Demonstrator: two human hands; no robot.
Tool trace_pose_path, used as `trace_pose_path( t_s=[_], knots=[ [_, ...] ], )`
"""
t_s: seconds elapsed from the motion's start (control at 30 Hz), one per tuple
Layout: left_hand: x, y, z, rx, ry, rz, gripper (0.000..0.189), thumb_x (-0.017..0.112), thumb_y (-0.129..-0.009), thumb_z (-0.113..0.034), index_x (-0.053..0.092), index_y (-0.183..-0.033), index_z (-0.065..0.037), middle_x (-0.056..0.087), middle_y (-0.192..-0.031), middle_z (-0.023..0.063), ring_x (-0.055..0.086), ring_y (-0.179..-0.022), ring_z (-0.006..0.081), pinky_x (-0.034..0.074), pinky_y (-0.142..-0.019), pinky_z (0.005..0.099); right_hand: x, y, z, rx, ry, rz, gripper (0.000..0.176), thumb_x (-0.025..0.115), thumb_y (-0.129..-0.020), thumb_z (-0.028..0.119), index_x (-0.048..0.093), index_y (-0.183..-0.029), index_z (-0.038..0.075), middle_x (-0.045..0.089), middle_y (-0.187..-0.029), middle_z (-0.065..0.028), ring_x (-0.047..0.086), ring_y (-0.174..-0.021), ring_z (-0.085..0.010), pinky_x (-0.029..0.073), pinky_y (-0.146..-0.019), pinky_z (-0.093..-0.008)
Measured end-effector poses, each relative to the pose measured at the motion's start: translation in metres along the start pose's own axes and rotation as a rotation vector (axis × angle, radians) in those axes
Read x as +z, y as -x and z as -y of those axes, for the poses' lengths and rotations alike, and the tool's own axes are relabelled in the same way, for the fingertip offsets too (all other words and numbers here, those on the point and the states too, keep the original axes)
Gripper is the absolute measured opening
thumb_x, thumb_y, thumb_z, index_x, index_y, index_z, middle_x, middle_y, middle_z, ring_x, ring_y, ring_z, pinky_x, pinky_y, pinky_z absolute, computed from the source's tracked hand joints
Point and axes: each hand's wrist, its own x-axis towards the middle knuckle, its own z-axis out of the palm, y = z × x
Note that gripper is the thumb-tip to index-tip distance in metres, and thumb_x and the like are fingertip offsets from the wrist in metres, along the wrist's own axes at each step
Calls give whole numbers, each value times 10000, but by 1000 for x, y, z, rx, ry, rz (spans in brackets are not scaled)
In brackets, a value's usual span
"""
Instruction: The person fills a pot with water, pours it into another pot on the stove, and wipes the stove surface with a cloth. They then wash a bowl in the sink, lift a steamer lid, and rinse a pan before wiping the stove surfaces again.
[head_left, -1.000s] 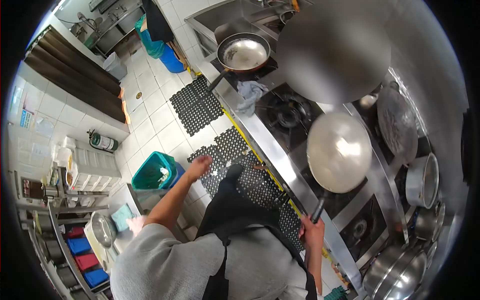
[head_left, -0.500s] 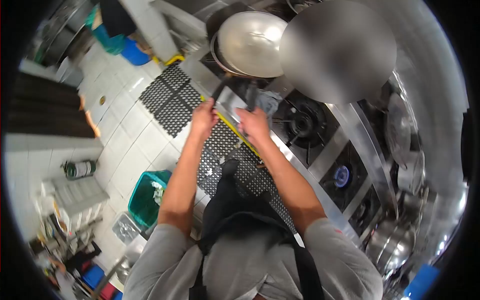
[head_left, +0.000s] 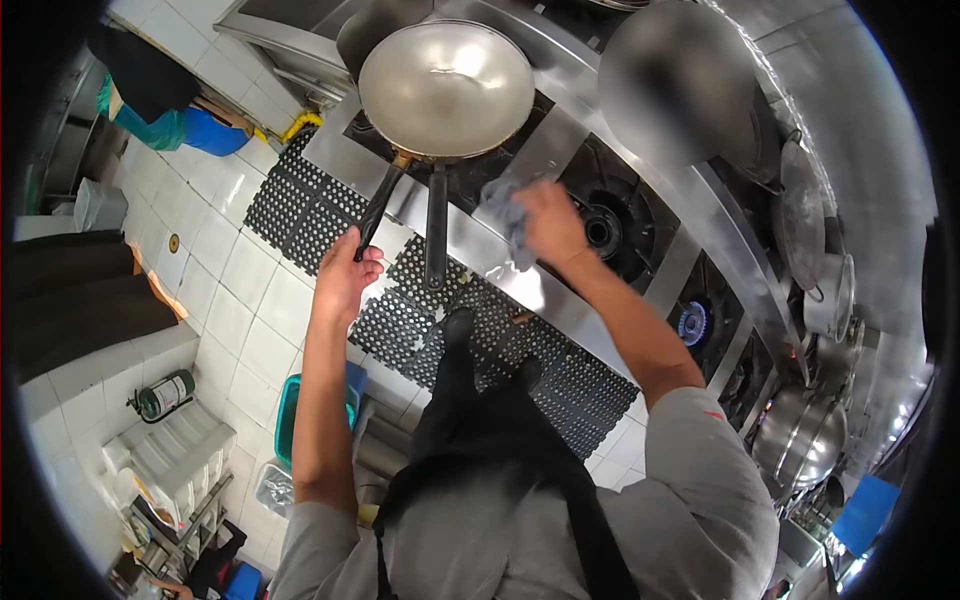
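My left hand (head_left: 343, 280) has its fingers closed around the end of a black wok handle (head_left: 380, 210). That handle runs up to a wide metal wok (head_left: 445, 85) on the stove, its pale inside facing up. A second straight black handle (head_left: 436, 230) juts toward me beside the first. My right hand (head_left: 555, 225) is bunched on a crumpled grey cloth (head_left: 507, 212) over the steel front of the stove (head_left: 465, 240), left of a black burner (head_left: 605, 230). Its fingertips are partly hidden.
A blue flame burns at a burner (head_left: 692, 323) to the right. Pans (head_left: 798, 215) and a steel pot (head_left: 800, 440) stand along the far right side. Perforated black mats (head_left: 400, 325) cover the floor by the stove. A green bin (head_left: 288, 420) stands at lower left.
My right hand has left the handle it was at and is now on the grey cloth. The view has shifted, and the wok's inside and both handles show more plainly.
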Motion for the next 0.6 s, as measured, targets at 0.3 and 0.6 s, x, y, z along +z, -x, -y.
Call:
trace_pose_path(
  t_s=[0.3,0.6],
  knots=[
    [-112,83,96,-203,-110,-66,506,522,-1036,-438,553,-1358,-49,657,-1019,43,603,-799,117,465,-718,249,37,-3,52,156,133,-142,456,650,-871,226,592,-1247,-26,535,-1317,-261,491,-1219,-445,366,-1061,-564],
    [-187,210,233,-612,-320,-268,495,578,-1000,-431,566,-1328,-60,676,-1049,56,652,-803,149,490,-701,277,125,-145,184,-387,-207,-176,510,612,-926,268,552,-1391,68,478,-1491,-159,393,-1407,-340,273,-1173,-538]
  ],
)
